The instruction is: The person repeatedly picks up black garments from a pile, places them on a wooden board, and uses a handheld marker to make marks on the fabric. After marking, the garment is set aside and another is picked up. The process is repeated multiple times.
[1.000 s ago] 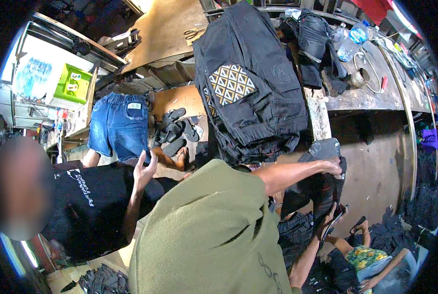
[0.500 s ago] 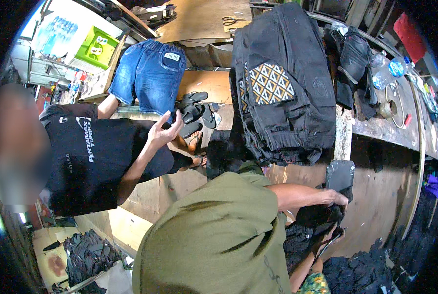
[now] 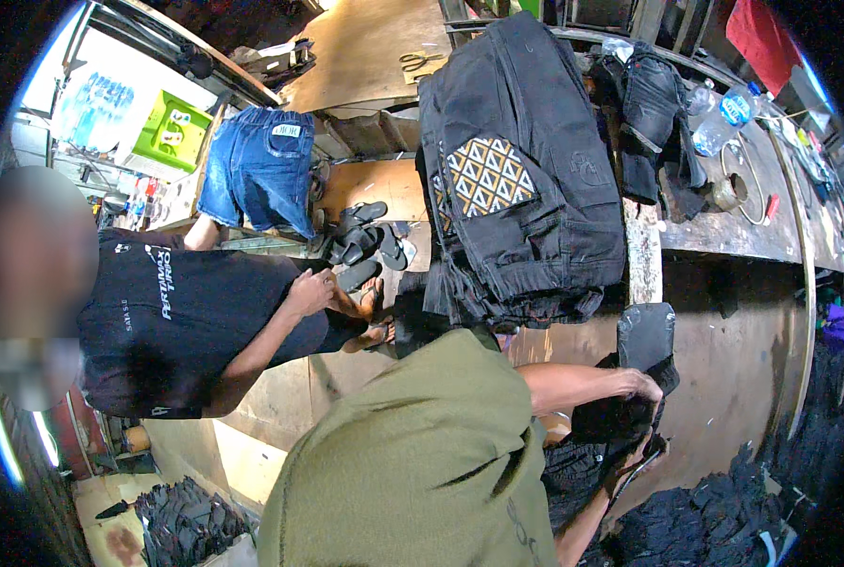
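My left hand (image 3: 641, 387) reaches across to the right with bent fingers on a bunch of black cloth (image 3: 602, 420). Just below it, my right hand (image 3: 641, 455) comes up from the lower edge and grips the same cloth, with a thin, pale-edged dark strip along its fingers. My fingertips are partly hidden in the dark folds. A black panel with rounded corners (image 3: 646, 335) stands right beyond my left hand. My olive-green shirt (image 3: 413, 454) fills the lower middle.
A thick pile of black trousers (image 3: 526, 180) with a patterned patch lies ahead. At the left, a person in a black shirt (image 3: 186, 326) sits near folded blue denim shorts (image 3: 257, 170). Scissors (image 3: 422, 61), sandals (image 3: 356, 241), plastic bottles (image 3: 724, 123) and black scraps (image 3: 706, 520) lie around.
The view has turned slightly. My hands stay at the black cloth, the left with its fingers bent more downward. The other person's raised hand has dropped to their lap.
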A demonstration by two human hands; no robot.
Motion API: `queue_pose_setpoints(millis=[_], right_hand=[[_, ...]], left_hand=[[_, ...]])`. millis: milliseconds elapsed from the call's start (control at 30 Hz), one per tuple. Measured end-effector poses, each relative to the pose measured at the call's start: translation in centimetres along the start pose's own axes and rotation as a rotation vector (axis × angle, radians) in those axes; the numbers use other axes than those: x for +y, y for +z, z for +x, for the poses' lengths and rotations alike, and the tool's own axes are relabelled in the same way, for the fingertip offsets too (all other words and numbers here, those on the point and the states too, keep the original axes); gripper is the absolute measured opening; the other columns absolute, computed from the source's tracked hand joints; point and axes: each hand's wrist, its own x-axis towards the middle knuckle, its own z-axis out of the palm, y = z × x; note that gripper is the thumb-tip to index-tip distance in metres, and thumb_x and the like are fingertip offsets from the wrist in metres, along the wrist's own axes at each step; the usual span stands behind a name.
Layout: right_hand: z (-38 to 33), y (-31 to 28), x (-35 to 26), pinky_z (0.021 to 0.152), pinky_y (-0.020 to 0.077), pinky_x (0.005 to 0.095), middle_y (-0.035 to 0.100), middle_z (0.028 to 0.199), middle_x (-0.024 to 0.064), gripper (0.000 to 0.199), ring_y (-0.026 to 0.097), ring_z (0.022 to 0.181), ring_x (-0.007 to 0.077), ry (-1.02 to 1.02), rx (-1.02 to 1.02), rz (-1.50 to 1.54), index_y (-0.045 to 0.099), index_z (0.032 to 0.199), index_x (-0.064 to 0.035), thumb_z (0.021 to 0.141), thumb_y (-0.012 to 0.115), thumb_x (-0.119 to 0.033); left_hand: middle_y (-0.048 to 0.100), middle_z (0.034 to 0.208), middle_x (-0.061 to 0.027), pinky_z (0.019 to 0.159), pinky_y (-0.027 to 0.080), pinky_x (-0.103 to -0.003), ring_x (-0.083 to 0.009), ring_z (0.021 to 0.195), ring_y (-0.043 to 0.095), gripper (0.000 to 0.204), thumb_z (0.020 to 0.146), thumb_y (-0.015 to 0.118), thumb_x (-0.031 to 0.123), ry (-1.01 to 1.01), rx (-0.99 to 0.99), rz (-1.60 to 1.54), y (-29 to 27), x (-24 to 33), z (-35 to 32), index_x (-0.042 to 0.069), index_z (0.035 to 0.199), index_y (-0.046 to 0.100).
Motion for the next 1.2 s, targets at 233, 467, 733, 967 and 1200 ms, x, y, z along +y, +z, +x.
queue_pose_setpoints(millis=[233,467,733,967,1200], right_hand=[[1.9,1.3,-6.2,0.111,0.0451,0.0463,0.060,0.135,0.0190,0.048,0.057,0.125,0.0319,0.081,0.032,-0.006,0.052,0.140,0.0042,0.106,0.067,-0.027],[2.4,2.2,-7.6,0.097,0.0546,0.0464,0.064,0.123,0.0183,0.047,0.062,0.109,0.0286,0.127,0.077,0.003,0.048,0.138,0.0012,0.102,0.073,-0.016],[4.6,2.7,-3.2,0.108,0.0471,0.0453,0.056,0.142,0.0193,0.053,0.055,0.127,0.0308,0.117,-0.037,-0.055,0.055,0.152,-0.0013,0.110,0.058,-0.032],[2.0,-0.7,-4.3,0.111,0.0442,0.0392,0.064,0.132,0.0152,0.038,0.059,0.123,0.0275,-0.124,-0.051,-0.241,0.060,0.140,0.0029,0.111,0.059,-0.022],[-2.4,-5.0,-7.1,0.092,0.0561,0.0337,0.077,0.114,0.0114,0.032,0.073,0.099,0.0201,0.116,0.323,0.058,0.070,0.131,-0.0025,0.107,0.068,-0.023]], left_hand=[[0.064,0.131,-0.0176,0.102,0.046,-0.054,-0.0366,0.123,0.058,0.058,0.083,0.078,0.029,0.048,0.135,0.000,-1.5,1.9,-2.5,0.004,0.133,0.063],[0.050,0.146,-0.0229,0.117,0.035,-0.058,-0.0427,0.142,0.044,0.090,0.072,0.083,0.023,0.044,0.725,0.453,-4.3,5.4,-11.3,0.003,0.150,0.044],[0.035,0.171,-0.0180,0.130,0.007,-0.069,-0.0380,0.163,0.022,0.091,0.074,0.085,0.059,0.665,0.769,1.199,4.9,3.5,-11.2,0.011,0.146,0.058],[0.042,0.169,-0.0043,0.129,0.001,-0.074,-0.0298,0.161,0.029,0.082,0.082,0.072,0.065,0.619,0.741,1.271,3.6,-0.9,-14.9,0.019,0.149,0.060],[0.065,0.139,-0.0059,0.114,0.036,-0.051,-0.0288,0.136,0.053,0.043,0.074,0.088,0.042,0.386,0.626,0.926,0.3,6.2,-15.2,0.014,0.106,0.081]])
